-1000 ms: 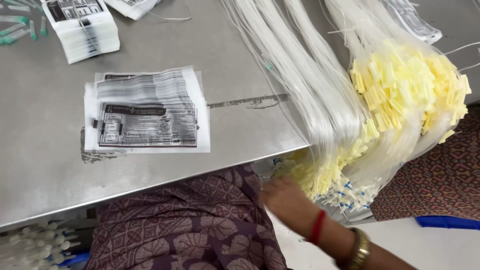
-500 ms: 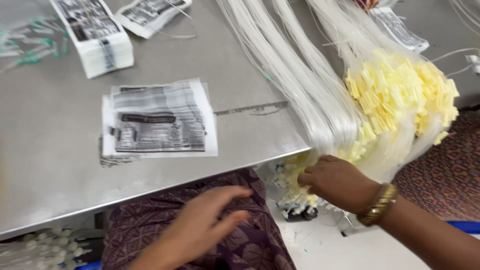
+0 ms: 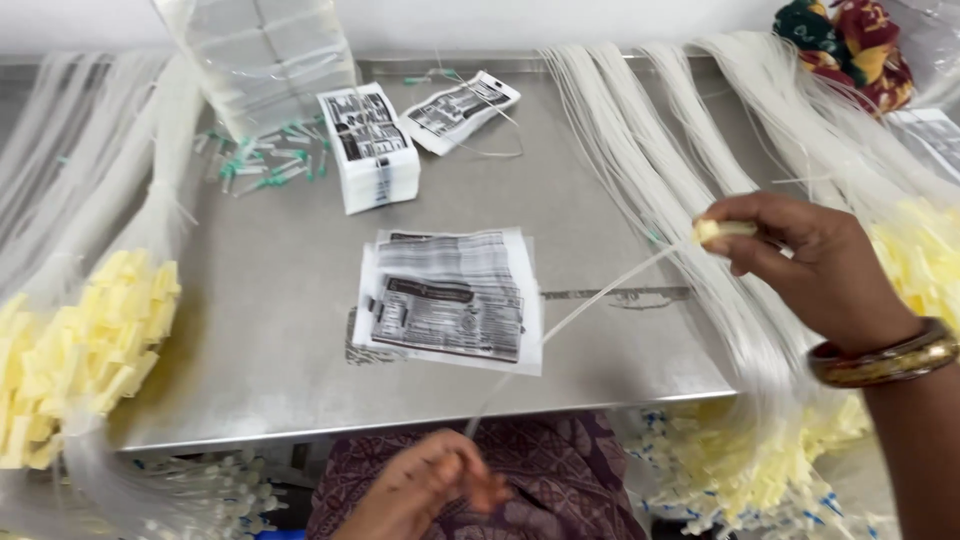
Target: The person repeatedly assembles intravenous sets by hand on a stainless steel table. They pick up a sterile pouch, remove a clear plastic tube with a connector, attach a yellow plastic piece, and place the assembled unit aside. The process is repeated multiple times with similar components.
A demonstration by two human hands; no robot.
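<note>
Steel table [image 3: 250,330] under a white wall, printed pouches [image 3: 452,298] at its middle, tube bundles [image 3: 690,200] draped both sides, and one thin tube [image 3: 590,305] stretched over the edge, right hand [image 3: 800,265] pinching its yellow end, left hand [image 3: 425,490] closed on the lower end.

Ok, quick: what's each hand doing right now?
Left hand: closed on the thin clear tube, lower end.
Right hand: pinching the tube's yellow end piece.

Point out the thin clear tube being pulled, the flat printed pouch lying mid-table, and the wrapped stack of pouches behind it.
Thin clear tube [image 3: 600,298], head view: mid-span between the hands.
Flat printed pouch [image 3: 450,300], head view: centre of its printed face.
Wrapped stack of pouches [image 3: 368,145], head view: top face.
</note>
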